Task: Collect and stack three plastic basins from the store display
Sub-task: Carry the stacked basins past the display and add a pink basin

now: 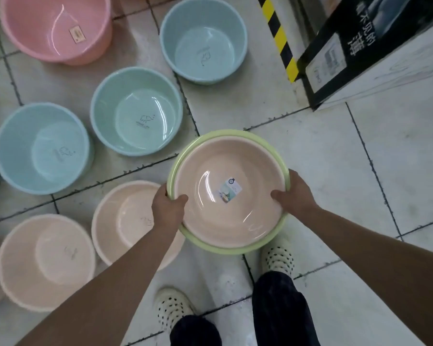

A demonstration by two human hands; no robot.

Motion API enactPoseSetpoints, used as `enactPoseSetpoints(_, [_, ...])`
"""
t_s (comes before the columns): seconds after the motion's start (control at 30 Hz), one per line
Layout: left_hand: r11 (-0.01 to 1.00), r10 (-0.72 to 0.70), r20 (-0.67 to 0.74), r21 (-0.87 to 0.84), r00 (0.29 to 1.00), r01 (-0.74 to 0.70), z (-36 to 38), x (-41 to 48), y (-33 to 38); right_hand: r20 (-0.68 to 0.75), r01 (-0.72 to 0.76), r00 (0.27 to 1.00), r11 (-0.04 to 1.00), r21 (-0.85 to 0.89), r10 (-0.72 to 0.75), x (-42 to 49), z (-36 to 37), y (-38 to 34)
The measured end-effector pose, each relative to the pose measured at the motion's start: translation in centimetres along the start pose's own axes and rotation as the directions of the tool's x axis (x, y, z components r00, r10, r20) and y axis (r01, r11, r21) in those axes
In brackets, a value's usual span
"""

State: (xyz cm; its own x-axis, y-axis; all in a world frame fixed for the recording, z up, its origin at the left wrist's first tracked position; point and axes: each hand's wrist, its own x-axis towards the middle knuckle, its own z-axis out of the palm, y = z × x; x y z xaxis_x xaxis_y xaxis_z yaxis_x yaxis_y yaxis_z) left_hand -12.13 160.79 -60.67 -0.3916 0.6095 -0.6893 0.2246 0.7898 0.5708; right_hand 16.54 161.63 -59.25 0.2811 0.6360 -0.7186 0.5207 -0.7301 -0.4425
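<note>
display basins stand open side up on the tiled floor, left of the person. a dark printed carton stands at upper right, beside a yellow-black striped post. floor units: one pink tub at upper left, three blue basins in a diagonal row, two peach basins at lower left. the held stack is off the floor, in front of the person: green basin outside, inner peach basin nested in it. left hand and right hand clamp the rims at opposite sides, thumbs inside. a small label sits on the inner bottom.
</note>
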Motion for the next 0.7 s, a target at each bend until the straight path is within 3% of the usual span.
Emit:
enactPoseSetpoints(0.2, [0.995,0.087,-0.011,0.043,0.996,-0.087,3.4,4.1,-0.7,0.004,0.065,0.998,0.997,-0.052,-0.065,6.7,-0.3,-0.2])
enactPoseSetpoints(0.4, [0.998,0.04,-0.032,0.04,0.999,-0.039,5.4,6.1,-2.9,-0.001,0.064,0.998,0.995,-0.078,-0.064,9.8,1.3,0.7])
enactPoseSetpoints(0.53, [0.997,0.046,-0.011,0.058,0.999,-0.045,5.9,7.5,-4.2,-0.014,-0.005,1.0,0.998,0.06,0.006,11.3,2.9,2.4])
enactPoseSetpoints(0.7, [0.999,0.016,0.026,0.044,1.0,-0.017,6.5,9.0,-5.7,-0.042,-0.011,0.999,0.995,0.097,0.016,11.7,4.4,3.3])
